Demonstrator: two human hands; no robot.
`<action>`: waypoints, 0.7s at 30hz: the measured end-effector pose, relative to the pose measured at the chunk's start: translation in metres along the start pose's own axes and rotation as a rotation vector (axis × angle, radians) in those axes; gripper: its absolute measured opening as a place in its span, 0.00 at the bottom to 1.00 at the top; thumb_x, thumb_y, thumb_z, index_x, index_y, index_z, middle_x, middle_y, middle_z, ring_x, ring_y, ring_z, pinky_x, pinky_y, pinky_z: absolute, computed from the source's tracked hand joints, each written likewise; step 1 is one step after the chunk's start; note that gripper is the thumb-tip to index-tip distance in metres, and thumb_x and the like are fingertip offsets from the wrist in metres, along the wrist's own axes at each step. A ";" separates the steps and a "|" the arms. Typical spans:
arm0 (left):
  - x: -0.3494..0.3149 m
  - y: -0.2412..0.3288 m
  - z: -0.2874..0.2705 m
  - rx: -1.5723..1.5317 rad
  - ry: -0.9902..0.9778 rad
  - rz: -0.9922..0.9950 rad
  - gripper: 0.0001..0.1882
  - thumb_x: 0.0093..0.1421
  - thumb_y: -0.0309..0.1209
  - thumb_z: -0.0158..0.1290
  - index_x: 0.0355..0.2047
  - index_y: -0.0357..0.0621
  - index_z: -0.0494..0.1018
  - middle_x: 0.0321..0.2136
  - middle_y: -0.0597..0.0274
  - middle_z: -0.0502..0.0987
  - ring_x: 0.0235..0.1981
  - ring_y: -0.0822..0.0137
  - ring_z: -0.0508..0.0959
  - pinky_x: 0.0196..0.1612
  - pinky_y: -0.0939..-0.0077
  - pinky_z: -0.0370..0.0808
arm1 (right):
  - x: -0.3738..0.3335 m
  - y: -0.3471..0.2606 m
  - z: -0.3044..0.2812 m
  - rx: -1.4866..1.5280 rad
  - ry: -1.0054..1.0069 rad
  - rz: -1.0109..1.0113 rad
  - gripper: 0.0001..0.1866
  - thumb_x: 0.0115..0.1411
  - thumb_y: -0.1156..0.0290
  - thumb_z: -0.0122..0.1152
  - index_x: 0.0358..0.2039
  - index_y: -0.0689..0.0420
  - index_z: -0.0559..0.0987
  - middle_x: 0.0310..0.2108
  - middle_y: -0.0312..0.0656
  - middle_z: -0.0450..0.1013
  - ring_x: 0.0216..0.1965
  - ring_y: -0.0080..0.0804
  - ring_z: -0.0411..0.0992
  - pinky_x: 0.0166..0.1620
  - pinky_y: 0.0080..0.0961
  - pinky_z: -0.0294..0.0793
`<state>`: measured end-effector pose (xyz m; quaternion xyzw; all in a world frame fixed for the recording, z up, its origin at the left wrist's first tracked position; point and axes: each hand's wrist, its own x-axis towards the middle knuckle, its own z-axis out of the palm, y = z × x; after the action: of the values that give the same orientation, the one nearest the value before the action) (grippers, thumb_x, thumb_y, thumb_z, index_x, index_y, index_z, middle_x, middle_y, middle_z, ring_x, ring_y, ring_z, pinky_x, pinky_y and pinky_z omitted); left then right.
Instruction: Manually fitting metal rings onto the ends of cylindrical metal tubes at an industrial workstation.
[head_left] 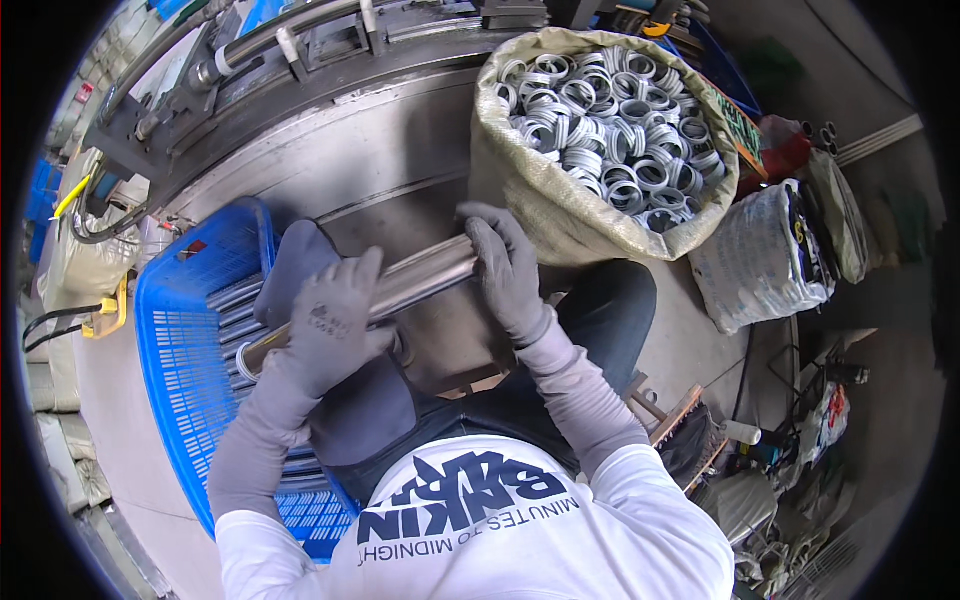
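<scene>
A shiny metal tube (428, 277) lies slantwise across my lap, its right end higher in the picture than its left. My left hand (335, 315), in a grey glove, is wrapped over the tube left of its middle. At the tube's right end, my gloved right hand (508, 270) closes its fingers round the tip, so that end is partly hidden. A white ring (243, 362) sits at the tube's left end, above the blue basket. Whether the right hand also holds a ring there cannot be seen.
A blue plastic basket (165, 330) with several metal tubes (238, 322) stands at my left. Ahead to the right is a woven sack (545, 195) full of white-grey rings (620, 120). A metal machine bench (270, 105) runs along the far side. A wrapped bundle (755, 265) stands right of the sack.
</scene>
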<state>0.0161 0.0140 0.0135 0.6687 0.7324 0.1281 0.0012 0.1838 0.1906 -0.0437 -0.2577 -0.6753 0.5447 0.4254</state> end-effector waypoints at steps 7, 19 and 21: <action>-0.039 -0.017 -0.003 -0.045 -0.038 -0.200 0.35 0.49 0.37 0.66 0.57 0.38 0.72 0.44 0.44 0.78 0.46 0.44 0.78 0.52 0.51 0.74 | 0.087 -0.034 -0.165 -1.151 0.006 -0.260 0.25 0.60 0.74 0.70 0.59 0.52 0.82 0.50 0.50 0.79 0.49 0.48 0.79 0.54 0.38 0.79; -0.039 -0.026 0.000 -0.091 0.015 -0.091 0.36 0.49 0.39 0.67 0.57 0.39 0.72 0.43 0.47 0.78 0.47 0.45 0.79 0.51 0.51 0.74 | 0.088 -0.032 -0.211 -1.046 -0.174 -0.052 0.17 0.57 0.74 0.74 0.48 0.61 0.87 0.48 0.52 0.80 0.45 0.41 0.81 0.49 0.35 0.79; -0.041 -0.028 -0.002 -0.114 0.005 -0.158 0.36 0.49 0.39 0.67 0.58 0.38 0.72 0.44 0.45 0.79 0.48 0.44 0.79 0.52 0.50 0.74 | 0.082 -0.056 -0.194 -0.487 -0.082 0.207 0.18 0.57 0.78 0.73 0.49 0.63 0.86 0.45 0.43 0.81 0.36 0.24 0.78 0.40 0.24 0.77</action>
<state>-0.0074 -0.0286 0.0036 0.6075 0.7743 0.1708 0.0473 0.3150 0.3424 0.0426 -0.3978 -0.7731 0.4170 0.2649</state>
